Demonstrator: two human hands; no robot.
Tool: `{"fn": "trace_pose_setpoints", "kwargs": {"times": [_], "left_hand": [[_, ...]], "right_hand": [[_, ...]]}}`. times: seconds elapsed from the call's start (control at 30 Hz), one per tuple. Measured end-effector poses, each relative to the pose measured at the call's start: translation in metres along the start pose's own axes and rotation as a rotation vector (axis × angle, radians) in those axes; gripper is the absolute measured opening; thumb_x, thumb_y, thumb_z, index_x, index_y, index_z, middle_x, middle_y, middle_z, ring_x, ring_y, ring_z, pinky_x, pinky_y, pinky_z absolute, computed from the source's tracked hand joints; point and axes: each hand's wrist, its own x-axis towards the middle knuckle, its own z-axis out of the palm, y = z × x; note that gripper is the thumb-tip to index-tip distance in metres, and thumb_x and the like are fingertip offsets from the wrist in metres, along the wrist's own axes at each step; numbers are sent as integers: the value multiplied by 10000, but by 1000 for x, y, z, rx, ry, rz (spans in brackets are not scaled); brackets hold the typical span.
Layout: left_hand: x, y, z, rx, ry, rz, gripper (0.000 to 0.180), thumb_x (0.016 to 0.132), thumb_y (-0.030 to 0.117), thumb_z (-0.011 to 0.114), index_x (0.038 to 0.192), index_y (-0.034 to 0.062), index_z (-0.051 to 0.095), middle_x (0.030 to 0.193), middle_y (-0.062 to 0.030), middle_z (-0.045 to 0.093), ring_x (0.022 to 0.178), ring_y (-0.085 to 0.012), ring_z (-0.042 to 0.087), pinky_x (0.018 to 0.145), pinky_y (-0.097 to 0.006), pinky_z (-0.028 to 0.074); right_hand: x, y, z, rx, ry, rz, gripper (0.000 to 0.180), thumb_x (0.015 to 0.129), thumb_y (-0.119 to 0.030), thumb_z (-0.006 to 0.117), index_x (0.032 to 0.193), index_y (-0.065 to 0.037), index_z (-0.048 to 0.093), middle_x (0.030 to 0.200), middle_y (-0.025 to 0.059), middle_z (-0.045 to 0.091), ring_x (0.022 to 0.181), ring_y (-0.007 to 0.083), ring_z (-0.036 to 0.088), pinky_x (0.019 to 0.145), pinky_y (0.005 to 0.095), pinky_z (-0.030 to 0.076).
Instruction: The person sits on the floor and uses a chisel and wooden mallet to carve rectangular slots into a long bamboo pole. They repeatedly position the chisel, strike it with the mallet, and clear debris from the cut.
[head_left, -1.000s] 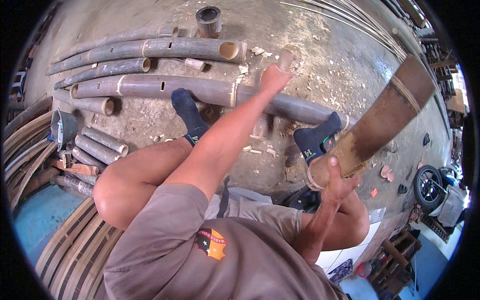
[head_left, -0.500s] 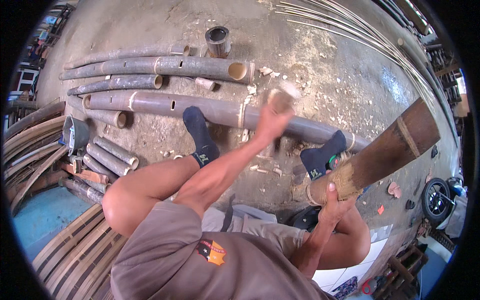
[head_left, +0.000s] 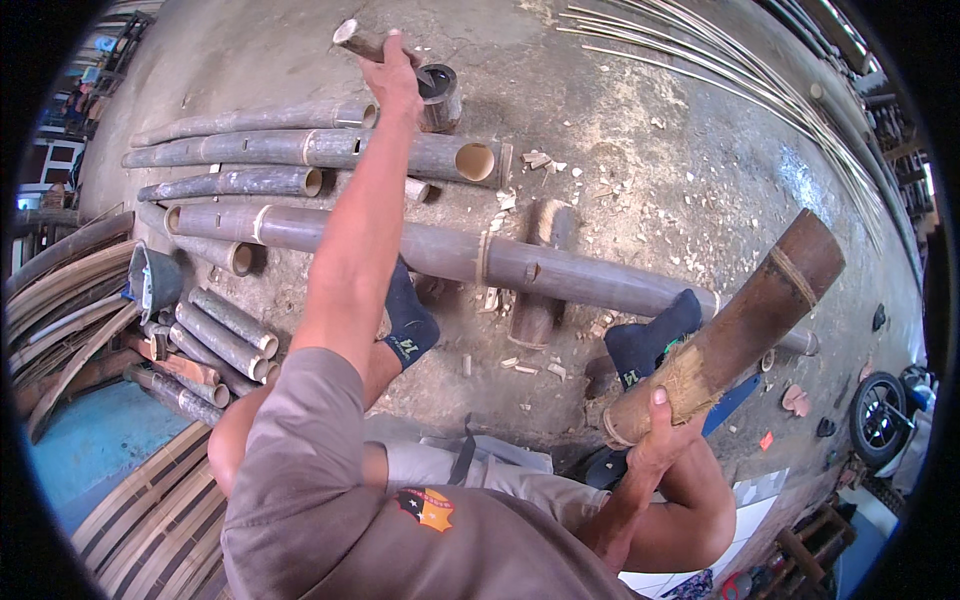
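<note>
My left hand (head_left: 393,78) stretches far forward, closed round a chisel-like tool (head_left: 358,38) with a thick, round wooden handle. Its dark, narrow tip points at the mouth of a dark can (head_left: 440,110). On the right, my right hand (head_left: 668,435) grips the narrow near end of a thick brown bamboo club (head_left: 765,300), tilted up to the right, with a frayed patch on its side. Between them lies a long bamboo tube (head_left: 440,252) with cut slots, resting across a short log (head_left: 548,222). My dark-socked feet (head_left: 655,330) are against the tube.
More bamboo tubes (head_left: 260,148) lie beyond, on the left. Short bamboo lengths (head_left: 230,322), a grey bucket (head_left: 155,280) and split strips (head_left: 75,320) crowd the left side. Wood chips (head_left: 640,200) litter the floor. Thin rods (head_left: 700,85) lie far right, near a wheel (head_left: 880,420).
My left hand has swung from above the long tube forward and left to the can, with the tool in it. The bamboo club in my right hand has dipped slightly.
</note>
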Motion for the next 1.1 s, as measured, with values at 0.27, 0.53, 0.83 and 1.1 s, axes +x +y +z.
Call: {"fn": "trace_pose_setpoints", "kwargs": {"times": [0.27, 0.53, 0.83, 1.1], "left_hand": [[38, -45, -36, 36, 26, -35, 384, 972, 244, 723, 1225, 101, 472, 871, -64, 603, 685, -187, 626, 541, -366, 557], [-112, 33, -16, 98, -34, -77, 185, 922, 132, 702, 976, 23, 563, 732, -65, 602, 615, -148, 573, 552, -323, 488], [-295, 50, -46, -93, -113, -436, 183, 906, 154, 758, 947, 55, 609, 695, 1, 564, 544, -100, 512, 533, -287, 468], [-304, 40, -55, -78, -170, -473, 219, 898, 151, 759, 984, 59, 580, 726, -27, 558, 575, -123, 490, 519, -321, 445]], "right_hand": [[3, 3, -2, -33, -67, 15, 559, 844, -225, 754, 1298, 70, 617, 1251, 170, 667, 1129, 307, 634, 1049, 429, 460], [-9, 15, -3, 3, -69, 34, 597, 843, -203, 804, 1325, 57, 565, 1207, 145, 665, 1104, 250, 629, 1004, 401, 486], [-28, 7, 9, 115, -130, 44, 673, 845, -133, 812, 1410, 36, 487, 1253, 125, 638, 1126, 221, 619, 1014, 379, 485], [-29, 16, 3, 21, -210, -7, 720, 838, -131, 828, 1440, 29, 466, 1268, 124, 630, 1152, 213, 611, 1036, 369, 475]]}}
